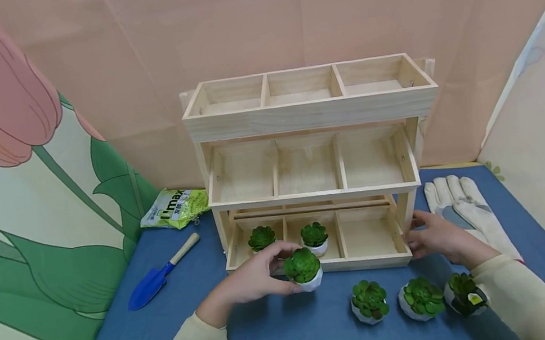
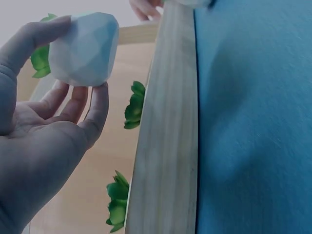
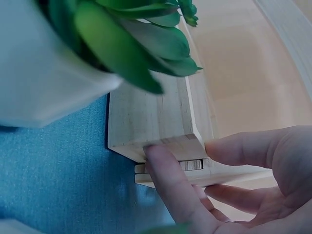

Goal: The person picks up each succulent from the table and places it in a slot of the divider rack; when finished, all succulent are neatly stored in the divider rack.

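My left hand (image 1: 260, 273) holds a small succulent (image 1: 302, 267) in a white faceted pot, pinched between thumb and fingers, in front of the lowest tier. In the left wrist view the white pot (image 2: 85, 48) is raised beside the wooden front board (image 2: 163, 126). A three-tier wooden planter shelf (image 1: 312, 115) stands at the table's back. My right hand (image 1: 439, 237) grips the front right corner of its bottom tier, thumb at the edge, index finger on the side (image 3: 170, 146). One succulent (image 1: 262, 238) sits in the bottom left compartment, another (image 1: 314, 237) in the middle one.
Three more potted succulents (image 1: 369, 301) line the front right of the blue table. A blue trowel (image 1: 160, 274) and a green-white bag (image 1: 175, 207) lie left of the shelf. White gloves (image 1: 471, 211) lie to its right, close to my right hand.
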Available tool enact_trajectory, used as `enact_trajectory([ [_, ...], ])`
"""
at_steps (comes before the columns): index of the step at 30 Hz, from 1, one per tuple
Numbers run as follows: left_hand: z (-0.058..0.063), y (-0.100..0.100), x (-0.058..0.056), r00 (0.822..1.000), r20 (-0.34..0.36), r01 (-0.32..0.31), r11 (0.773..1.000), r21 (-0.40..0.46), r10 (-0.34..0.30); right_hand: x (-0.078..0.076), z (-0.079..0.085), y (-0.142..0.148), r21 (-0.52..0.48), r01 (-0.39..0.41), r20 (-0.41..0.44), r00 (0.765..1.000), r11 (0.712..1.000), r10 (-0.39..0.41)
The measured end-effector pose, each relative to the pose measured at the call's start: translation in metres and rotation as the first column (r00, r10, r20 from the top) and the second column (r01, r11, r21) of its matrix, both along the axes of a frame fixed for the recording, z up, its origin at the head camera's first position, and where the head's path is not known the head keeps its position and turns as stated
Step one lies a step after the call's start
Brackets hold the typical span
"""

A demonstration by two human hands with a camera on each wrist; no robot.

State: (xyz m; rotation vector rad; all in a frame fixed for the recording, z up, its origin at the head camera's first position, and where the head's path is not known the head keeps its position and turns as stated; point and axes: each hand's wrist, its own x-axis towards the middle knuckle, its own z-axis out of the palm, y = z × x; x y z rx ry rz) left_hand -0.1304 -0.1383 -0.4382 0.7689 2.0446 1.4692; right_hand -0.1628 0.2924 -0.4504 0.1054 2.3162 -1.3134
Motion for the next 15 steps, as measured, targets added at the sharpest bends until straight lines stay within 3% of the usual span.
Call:
enact_trajectory([
  [15, 0.007, 0.017, -0.012, 0.999, -0.011, -0.050, 0.999, -0.004, 0.050, 0.001, 0.001, -0.002, 0.001, 0.017, 0.011, 1.000, 1.000, -0.017],
])
